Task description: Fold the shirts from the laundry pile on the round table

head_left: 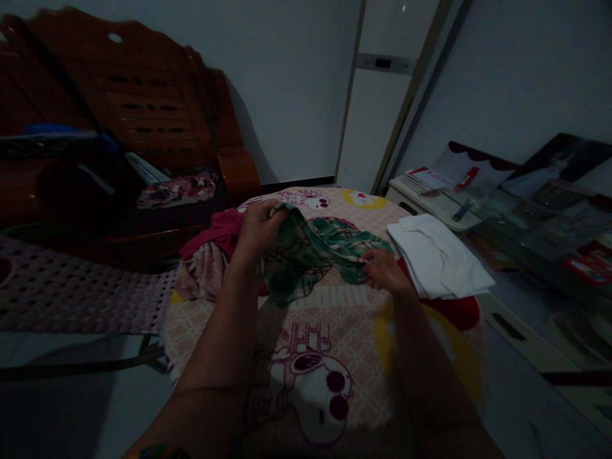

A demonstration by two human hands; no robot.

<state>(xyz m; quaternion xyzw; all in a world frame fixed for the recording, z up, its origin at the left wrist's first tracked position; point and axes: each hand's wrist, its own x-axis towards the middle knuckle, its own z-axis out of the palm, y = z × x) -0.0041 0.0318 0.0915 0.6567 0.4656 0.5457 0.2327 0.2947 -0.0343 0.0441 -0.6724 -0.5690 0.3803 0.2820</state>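
Observation:
A green plaid cloth (pixel 299 258), thin and partly see-through, is stretched between my two hands above a round table. My left hand (pixel 261 223) pinches its upper left corner and lifts it. Lower and to the right, my right hand (pixel 381 268) grips the other end, with part of the cloth bunched near the tabletop. The cloth's exact kind cannot be made out. Close behind my left hand lies a pile of pink and patterned fabric (pixel 210 252). Folded white cloth (pixel 433 252) rests just right of my right hand.
A tablecloth with cartoon dogs (pixel 320 395) covers the round table. At left stand a carved wooden bench (pixel 148 108) and a woven pink seat (pixel 95 287). A low cabinet (pixel 511 325) with a glass top runs along the right; a tall white unit (pixel 373 121) stands behind.

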